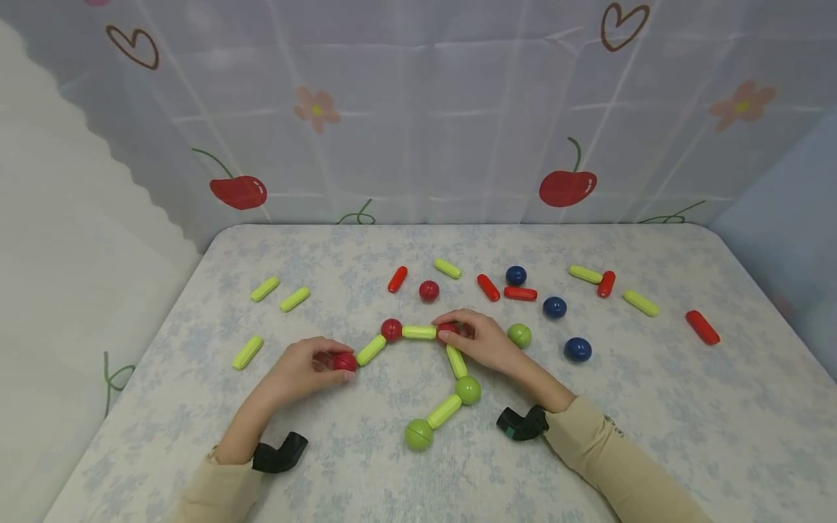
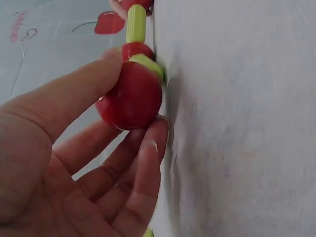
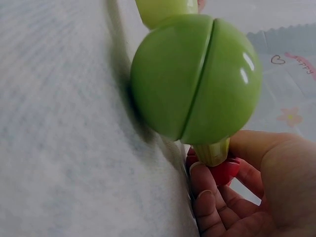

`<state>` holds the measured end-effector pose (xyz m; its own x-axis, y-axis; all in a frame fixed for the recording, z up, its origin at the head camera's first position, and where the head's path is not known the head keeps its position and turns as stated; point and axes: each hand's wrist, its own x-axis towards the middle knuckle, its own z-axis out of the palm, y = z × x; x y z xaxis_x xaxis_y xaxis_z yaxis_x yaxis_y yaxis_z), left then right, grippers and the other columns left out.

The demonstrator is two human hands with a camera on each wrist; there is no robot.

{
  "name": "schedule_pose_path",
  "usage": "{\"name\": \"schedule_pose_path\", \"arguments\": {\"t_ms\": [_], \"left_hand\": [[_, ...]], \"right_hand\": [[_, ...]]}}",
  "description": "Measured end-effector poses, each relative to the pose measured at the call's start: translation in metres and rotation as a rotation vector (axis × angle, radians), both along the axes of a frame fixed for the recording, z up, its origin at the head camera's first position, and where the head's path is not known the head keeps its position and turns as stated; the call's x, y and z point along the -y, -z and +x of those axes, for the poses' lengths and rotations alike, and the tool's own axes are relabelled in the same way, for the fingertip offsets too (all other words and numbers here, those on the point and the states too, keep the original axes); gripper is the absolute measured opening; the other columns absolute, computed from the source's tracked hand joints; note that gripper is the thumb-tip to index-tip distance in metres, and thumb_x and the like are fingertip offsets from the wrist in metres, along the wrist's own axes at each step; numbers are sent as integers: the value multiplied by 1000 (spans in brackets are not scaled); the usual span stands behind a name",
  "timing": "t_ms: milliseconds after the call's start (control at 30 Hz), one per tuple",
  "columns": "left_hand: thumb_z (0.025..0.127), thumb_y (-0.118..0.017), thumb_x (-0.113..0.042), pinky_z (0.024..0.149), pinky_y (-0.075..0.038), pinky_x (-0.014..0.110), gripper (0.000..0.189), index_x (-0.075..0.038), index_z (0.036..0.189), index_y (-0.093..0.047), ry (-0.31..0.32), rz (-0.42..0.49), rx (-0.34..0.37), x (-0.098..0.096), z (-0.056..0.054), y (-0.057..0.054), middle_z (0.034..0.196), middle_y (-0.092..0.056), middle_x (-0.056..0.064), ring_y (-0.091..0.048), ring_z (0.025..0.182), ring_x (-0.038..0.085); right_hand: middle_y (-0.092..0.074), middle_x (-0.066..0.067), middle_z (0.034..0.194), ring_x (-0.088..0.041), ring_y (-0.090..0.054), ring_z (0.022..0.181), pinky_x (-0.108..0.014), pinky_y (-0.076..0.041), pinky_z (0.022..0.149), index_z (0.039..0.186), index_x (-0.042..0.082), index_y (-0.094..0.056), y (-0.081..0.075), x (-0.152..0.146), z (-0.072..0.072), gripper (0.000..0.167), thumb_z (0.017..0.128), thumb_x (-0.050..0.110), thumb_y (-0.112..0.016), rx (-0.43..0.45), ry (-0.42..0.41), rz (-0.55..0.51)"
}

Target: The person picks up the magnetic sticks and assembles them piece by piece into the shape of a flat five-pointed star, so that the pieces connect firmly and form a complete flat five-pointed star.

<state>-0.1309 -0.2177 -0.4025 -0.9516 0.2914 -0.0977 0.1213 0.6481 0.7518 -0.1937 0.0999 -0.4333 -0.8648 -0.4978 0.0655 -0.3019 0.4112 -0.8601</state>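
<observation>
The head view alone gives me the whole bent chain [image 1: 419, 332], lying on the tabletop [image 1: 356, 465] between my arms: three red balls and two green balls [image 1: 467, 391] joined by four yellow-green sticks [image 1: 445, 412]. My left hand [image 1: 306, 372] pinches the left-end red ball [image 1: 344, 362] between thumb and fingers; my right hand [image 1: 481, 339] pinches the corner red ball [image 1: 445, 333], partly covering it. Only there do I also see the loose blue balls [image 1: 578, 349] and red sticks [image 1: 702, 327] farther off.

The left wrist view shows my fingertips under the end ball, which hides much of the stick behind it. In the right wrist view, a green ball looms in front, its dark seam plain, a stick running from it to the red ball at my fingers.

The balls are glossy; the sticks look finely ridged.
</observation>
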Motion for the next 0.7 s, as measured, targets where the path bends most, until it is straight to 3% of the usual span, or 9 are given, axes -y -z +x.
{"name": "schedule_pose_path", "arguments": {"t_ms": [233, 533, 700], "left_hand": [[78, -78, -21, 68, -49, 30, 39, -1, 111, -67, 31, 18, 47, -4, 0, 4, 90, -63, 1, -58, 76, 14], [78, -78, -18, 68, -49, 28, 41, 1, 113, -66, 89, 54, 58, -6, 1, 5, 95, -62, 2, -58, 79, 16], [77, -78, -15, 75, -50, 29, 41, 1, 113, -65, 117, 89, 38, -9, 2, 8, 99, -62, 4, -59, 85, 17]], "right_hand": [[-55, 1, 83, -18, -48, 68, -26, -39, 57, 111, 13, -67, 1, 0, -1, 20, 92, 19, -62, 3, 4, -20], [-54, 0, 80, -18, -46, 66, -25, -38, 56, 111, 13, -67, -1, -1, -1, 20, 93, 18, -61, 12, 5, -23], [-54, 0, 81, -18, -46, 67, -25, -38, 56, 111, 12, -67, 0, 0, -1, 20, 93, 18, -61, 17, 8, -22]]}}
